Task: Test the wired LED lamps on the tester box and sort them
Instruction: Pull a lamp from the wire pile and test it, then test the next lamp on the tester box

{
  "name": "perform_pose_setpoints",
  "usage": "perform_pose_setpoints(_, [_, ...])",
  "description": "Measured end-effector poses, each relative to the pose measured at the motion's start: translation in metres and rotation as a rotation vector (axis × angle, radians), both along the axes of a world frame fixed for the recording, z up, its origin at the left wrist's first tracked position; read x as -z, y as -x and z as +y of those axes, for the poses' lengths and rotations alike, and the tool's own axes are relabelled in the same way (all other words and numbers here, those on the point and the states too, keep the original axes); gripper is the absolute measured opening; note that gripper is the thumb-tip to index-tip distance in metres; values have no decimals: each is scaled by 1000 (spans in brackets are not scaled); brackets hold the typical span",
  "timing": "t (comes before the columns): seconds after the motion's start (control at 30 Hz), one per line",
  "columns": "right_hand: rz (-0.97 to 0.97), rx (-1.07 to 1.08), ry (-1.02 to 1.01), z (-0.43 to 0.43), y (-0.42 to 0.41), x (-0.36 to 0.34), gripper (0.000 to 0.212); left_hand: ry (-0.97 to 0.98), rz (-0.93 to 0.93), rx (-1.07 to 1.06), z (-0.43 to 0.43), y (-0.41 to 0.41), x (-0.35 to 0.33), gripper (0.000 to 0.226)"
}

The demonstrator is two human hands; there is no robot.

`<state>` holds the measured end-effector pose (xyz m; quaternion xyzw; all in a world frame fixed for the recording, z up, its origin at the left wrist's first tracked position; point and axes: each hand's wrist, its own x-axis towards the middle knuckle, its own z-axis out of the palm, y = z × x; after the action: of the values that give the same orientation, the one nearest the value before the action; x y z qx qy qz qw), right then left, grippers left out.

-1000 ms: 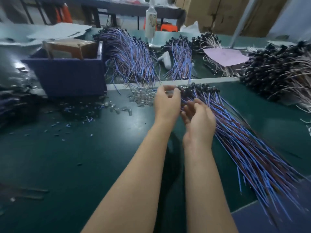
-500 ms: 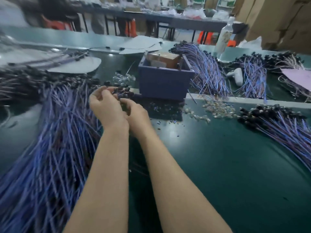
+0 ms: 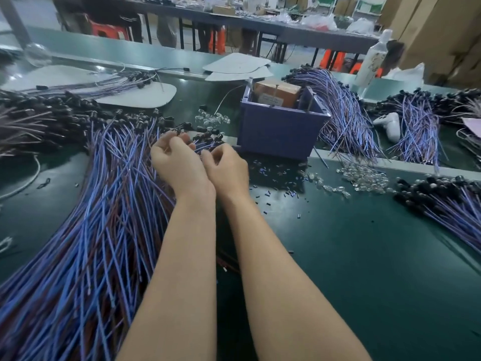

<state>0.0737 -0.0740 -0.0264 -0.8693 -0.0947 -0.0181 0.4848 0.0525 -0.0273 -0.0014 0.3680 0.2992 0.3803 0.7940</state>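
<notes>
Table (image 3: 364, 256): dark green.
Left pile of wired LED lamps (image 3: 91, 230): heads far, leads near.
Tester box (image 3: 278, 131): blue, just right of the hands.
Left hand (image 3: 179, 165): curled round a few lamp heads.
Right hand (image 3: 226, 170): curled beside it; grip cannot be told.
Handling: one lamp is best drawn out by its head, so the leads are freed untangled.
Change: a second earlier, the right pile (image 3: 447, 204) was being handled.

Room at 4 o'clock, clutter at 9
The lamp heap (image 3: 86, 230) blocks me from 7 to 11 o'clock, the blue box (image 3: 278, 131) stands at 1; bare green mat (image 3: 364, 256) lies open toward 4, short of the bundle (image 3: 447, 201) at 3
</notes>
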Motion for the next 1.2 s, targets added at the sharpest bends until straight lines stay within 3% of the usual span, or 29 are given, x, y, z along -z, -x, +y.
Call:
perform_pose_setpoints(0.1, [-266, 121, -304, -12, 7, -10, 9, -226, -62, 66, -16, 4, -5, 14])
perform_pose_setpoints(0.2, [-302, 302, -549, -38, 2, -21, 19, -540, -30, 314, -42, 1, -8, 33])
perform_pose_setpoints(0.33, [-217, 536, -978, -109, -6, -29, 26, -694, 340, 864, -71, -3, -8, 59])
perform_pose_setpoints(0.4, [-206, 638, -1151, -145, -4, -29, 27, -567, 445, 1060, -86, -4, -4, 71])
perform_pose_setpoints(0.47, [-201, 741, -1247, -176, -2, -26, 25, -379, 439, 1121, -103, -7, 2, 70])
perform_pose_setpoints(0.57, [-173, 805, -1325, -210, 4, -20, 9, -17, 209, 979, -117, -9, 13, 36])
perform_pose_setpoints(0.7, [-96, 817, -1477, -223, 7, -9, 23, 352, -147, 789, -114, -11, 25, 13])
perform_pose_setpoints(0.77, [-33, 791, -1507, -218, 7, -3, 23, 456, -240, 800, -114, -11, 28, 16])
perform_pose_setpoints(0.87, [8, 739, -1555, -213, 5, 1, 20, 407, -231, 769, -113, -12, 31, 15])
perform_pose_setpoints(0.97, [57, 530, -1537, -200, 4, 4, 19, 362, -235, 752, -116, -14, 33, 23])
perform_pose_setpoints(1.1, [127, 314, -965, -159, 5, 15, 19, 348, -204, 884, -135, -9, 31, 24])
perform_pose_setpoints(1.2, [-10, 341, -775, -155, 7, 19, 25, 279, -168, 863, -136, -9, 34, 25])
